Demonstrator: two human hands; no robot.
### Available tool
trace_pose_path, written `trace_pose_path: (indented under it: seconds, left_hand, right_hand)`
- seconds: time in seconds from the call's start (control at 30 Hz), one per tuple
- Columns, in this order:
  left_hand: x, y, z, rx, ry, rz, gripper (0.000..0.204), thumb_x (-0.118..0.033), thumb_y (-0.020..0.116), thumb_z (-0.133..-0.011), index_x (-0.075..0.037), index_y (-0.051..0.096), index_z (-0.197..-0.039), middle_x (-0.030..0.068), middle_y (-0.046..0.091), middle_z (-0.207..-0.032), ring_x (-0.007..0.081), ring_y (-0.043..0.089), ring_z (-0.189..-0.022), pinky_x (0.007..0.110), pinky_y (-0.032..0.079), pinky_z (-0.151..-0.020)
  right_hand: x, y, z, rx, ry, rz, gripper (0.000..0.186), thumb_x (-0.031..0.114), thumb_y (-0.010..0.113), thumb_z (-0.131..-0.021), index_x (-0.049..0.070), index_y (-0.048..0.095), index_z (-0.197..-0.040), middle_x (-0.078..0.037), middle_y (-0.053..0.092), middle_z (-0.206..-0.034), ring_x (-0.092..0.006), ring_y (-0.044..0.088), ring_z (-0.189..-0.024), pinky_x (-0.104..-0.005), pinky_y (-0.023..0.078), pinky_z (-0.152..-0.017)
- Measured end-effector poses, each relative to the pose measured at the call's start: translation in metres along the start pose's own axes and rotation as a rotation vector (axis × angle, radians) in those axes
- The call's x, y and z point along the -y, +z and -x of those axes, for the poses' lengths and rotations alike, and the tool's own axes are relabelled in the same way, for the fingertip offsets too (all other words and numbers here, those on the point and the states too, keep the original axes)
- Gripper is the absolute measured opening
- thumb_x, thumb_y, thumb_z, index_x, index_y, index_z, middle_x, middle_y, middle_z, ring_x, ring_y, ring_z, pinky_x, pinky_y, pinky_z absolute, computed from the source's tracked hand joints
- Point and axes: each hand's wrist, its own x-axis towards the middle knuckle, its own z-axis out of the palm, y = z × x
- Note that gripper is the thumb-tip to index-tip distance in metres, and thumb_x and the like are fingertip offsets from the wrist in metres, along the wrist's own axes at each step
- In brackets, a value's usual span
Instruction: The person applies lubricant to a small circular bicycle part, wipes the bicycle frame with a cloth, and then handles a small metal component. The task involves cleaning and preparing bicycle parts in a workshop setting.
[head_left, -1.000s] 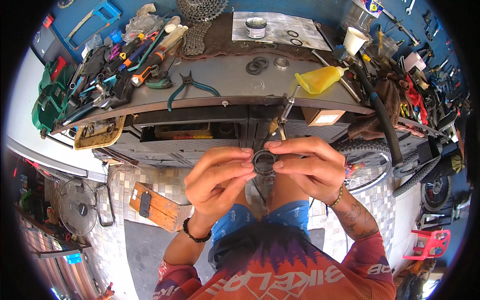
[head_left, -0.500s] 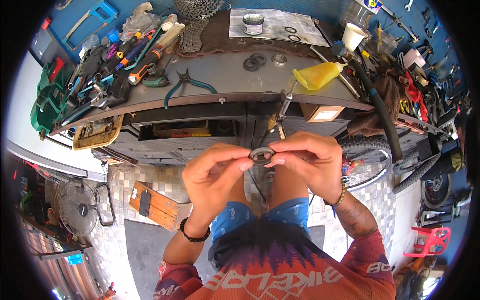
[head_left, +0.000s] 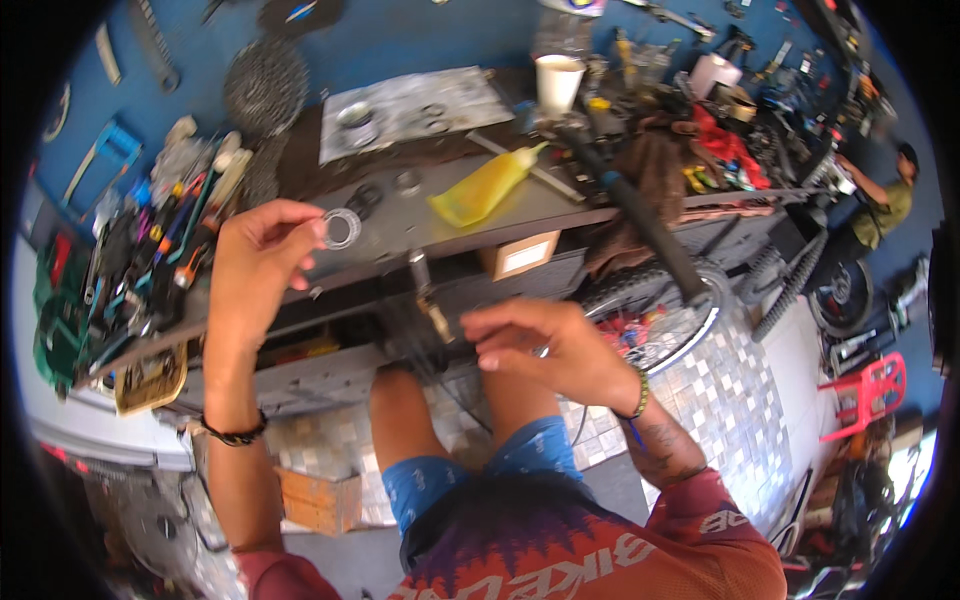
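Observation:
Pinched between the thumb and fingers of my left hand [head_left: 255,265] is a metal bearing ring [head_left: 341,242], held up over the front edge of the workbench [head_left: 385,232]. My right hand [head_left: 550,345] is away from it, lower and to the right, in front of the bench. Its fingers are apart and slightly blurred, and a small glint shows beneath them that I cannot make out. Dark rings [head_left: 366,196] and a shiny metal ring [head_left: 407,182] lie on the bench just beyond the held ring. A yellow squeeze bottle [head_left: 480,192] lies on its side to their right.
A hanging tool with a brass-coloured end [head_left: 428,300] is between my hands. Pliers and other tools [head_left: 170,260] crowd the left. A tub [head_left: 357,124] stands on paper at the back. A bar [head_left: 645,230] juts over the right edge; another person [head_left: 885,195] is far right.
Both hands were on the ring; now my right hand has let go and sits apart. My left hand has carried the ring left and up toward the bench. The whole view has turned and shifted.

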Motion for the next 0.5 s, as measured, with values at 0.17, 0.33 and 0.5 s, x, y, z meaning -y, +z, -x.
trace_pose_path:
  seconds: [0.17,0.33,0.5]
  left_hand:
    - [0.001,0.017,-0.045,0.186,-0.046,-0.236,0.016,-0.013,0.075,-0.096,-0.002,0.080,-0.107,0.0017,0.074,-0.079,0.0056,0.059,-0.062,0.022,0.047,-0.055]
    - [-0.026,0.023,-0.028,-0.085,0.058,-0.351,0.018,-0.017,0.074,-0.100,-0.001,0.080,-0.108,0.0023,0.073,-0.076,0.0052,0.057,-0.059,0.023,0.045,-0.055]
    - [-0.033,0.011,0.010,-0.312,0.136,-0.152,0.022,-0.019,0.071,-0.105,-0.003,0.077,-0.119,0.0018,0.074,-0.083,0.0037,0.055,-0.061,0.020,0.042,-0.054]
  right_hand:
    - [-0.086,-0.047,0.039,-0.460,0.262,-0.088,0.049,0.029,0.079,-0.099,0.002,0.063,-0.137,-0.012,0.072,-0.122,-0.0216,0.074,-0.105,-0.0352,0.061,-0.087]
    - [-0.106,-0.079,0.045,-1.003,0.121,-0.430,0.052,0.027,0.075,-0.103,0.004,0.053,-0.144,-0.015,0.059,-0.138,-0.0248,0.067,-0.120,-0.0403,0.060,-0.093]
    - [-0.129,-0.097,0.039,-1.015,-0.116,-0.553,0.014,0.014,0.068,-0.107,0.006,0.072,-0.117,-0.002,0.072,-0.109,-0.0118,0.067,-0.103,-0.0321,0.056,-0.089]
